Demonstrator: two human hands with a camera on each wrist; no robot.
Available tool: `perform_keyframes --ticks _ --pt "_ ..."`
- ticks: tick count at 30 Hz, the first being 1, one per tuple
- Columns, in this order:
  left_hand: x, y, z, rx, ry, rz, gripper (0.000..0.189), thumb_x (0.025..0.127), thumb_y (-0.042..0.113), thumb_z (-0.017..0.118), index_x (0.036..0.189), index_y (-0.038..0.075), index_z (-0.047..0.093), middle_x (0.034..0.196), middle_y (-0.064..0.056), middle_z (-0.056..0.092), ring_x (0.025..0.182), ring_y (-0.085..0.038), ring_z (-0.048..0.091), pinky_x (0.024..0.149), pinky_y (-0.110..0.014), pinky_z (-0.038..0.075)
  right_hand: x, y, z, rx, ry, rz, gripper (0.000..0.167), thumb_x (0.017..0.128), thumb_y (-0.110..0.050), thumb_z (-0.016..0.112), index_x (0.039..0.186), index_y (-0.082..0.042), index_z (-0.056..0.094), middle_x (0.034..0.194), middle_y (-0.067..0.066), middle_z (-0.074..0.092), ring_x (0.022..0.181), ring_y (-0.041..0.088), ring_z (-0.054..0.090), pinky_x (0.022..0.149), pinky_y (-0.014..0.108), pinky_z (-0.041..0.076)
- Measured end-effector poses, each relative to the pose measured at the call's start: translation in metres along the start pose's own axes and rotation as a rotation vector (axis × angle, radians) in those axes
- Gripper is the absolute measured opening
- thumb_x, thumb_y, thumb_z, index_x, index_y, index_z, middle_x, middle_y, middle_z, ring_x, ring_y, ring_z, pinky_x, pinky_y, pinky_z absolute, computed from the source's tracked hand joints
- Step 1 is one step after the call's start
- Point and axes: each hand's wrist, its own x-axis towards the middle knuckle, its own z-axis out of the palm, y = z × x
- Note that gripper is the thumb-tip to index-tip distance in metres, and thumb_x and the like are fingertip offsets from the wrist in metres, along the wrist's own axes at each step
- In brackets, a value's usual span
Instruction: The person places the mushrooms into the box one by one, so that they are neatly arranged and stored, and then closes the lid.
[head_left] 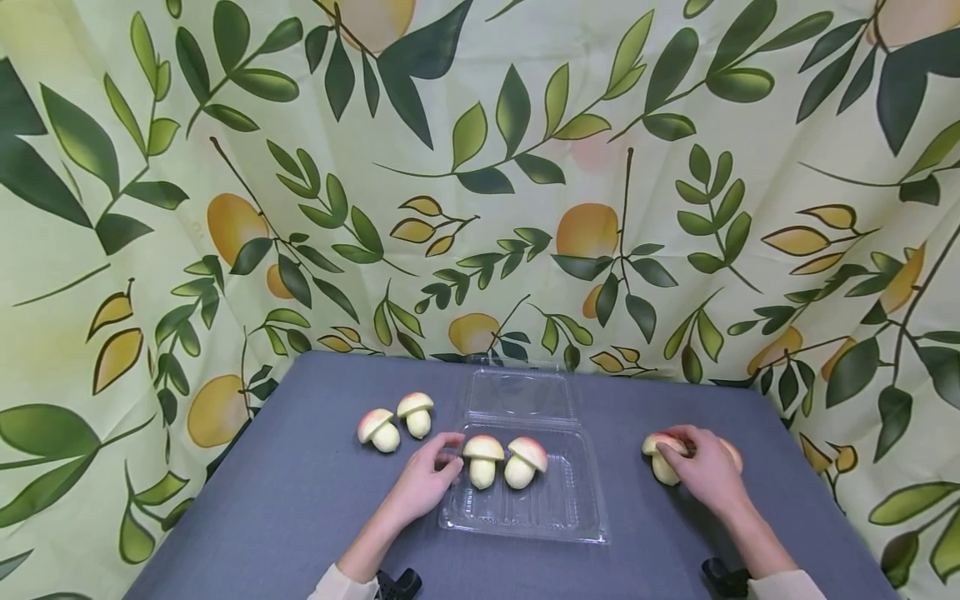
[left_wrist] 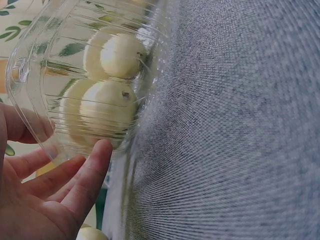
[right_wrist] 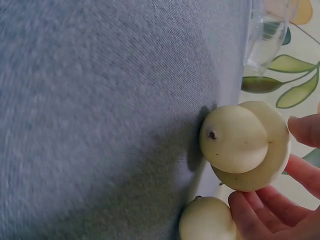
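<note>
My right hand [head_left: 705, 467] grips a toy mushroom [head_left: 663, 477] by its red-tinted cap, thumb on one side and fingers on the other. In the right wrist view this mushroom [right_wrist: 237, 142] shows its pale stem end and appears to be at or just above the cloth. A second mushroom [right_wrist: 207, 220] sits close by, mostly behind the hand in the head view. At the left side of a clear hinged plastic container [head_left: 570, 508], my left hand [head_left: 426, 477] touches the wall with loosely extended fingers [left_wrist: 97, 157]. Inside it, on the left, are two mushrooms [head_left: 482, 461].
Two more mushrooms [head_left: 378, 430] lie on the grey-blue cloth table [head_left: 300, 492], left of the container. The container's lid [head_left: 521, 394] is folded back toward the wall. A leaf-and-fruit patterned curtain [head_left: 510, 217] hangs behind and beside the table.
</note>
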Motion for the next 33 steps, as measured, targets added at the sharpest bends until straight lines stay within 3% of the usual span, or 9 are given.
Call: perform_keyframes --ticks 5,9,17,33 --pt "0.0 0.0 0.0 0.002 -0.004 -0.009 0.037 0.101 0.01 0.058 0.138 0.001 0.056 0.135 -0.019 0.058 0.089 -0.025 0.07 0.07 -0.028 0.056 -0.001 -0.001 0.007 0.016 0.015 -0.041 0.038 0.092 -0.023 0.075 0.113 0.009 0.069 0.107 0.025 0.068 0.103 0.042 0.061 0.085 0.054 0.047" --pt "0.0 -0.002 0.001 0.002 -0.006 -0.005 0.037 0.101 0.009 0.058 0.137 0.001 0.056 0.135 -0.02 0.058 0.089 -0.027 0.07 0.069 -0.028 0.056 -0.003 0.0 0.012 0.01 0.004 -0.028 0.045 0.091 -0.03 0.077 0.116 0.007 0.068 0.109 0.024 0.067 0.104 0.041 0.059 0.085 0.054 0.046" --pt "0.0 -0.002 0.001 0.002 0.003 0.012 0.037 0.101 0.009 0.059 0.136 0.0 0.057 0.133 -0.021 0.059 0.088 -0.026 0.07 0.069 -0.028 0.056 -0.004 -0.001 0.021 0.065 0.002 -0.022 0.048 0.089 -0.029 0.08 0.118 0.006 0.067 0.109 0.02 0.067 0.099 0.032 0.06 0.082 0.044 0.048" --pt "0.0 -0.002 0.001 -0.008 0.01 0.03 0.037 0.1 0.008 0.06 0.135 -0.001 0.057 0.133 -0.023 0.059 0.087 -0.029 0.071 0.068 -0.028 0.056 -0.011 -0.027 0.026 0.176 -0.062 0.029 0.051 0.092 -0.035 0.076 0.125 0.002 0.065 0.115 0.014 0.065 0.104 0.027 0.062 0.086 0.032 0.053"
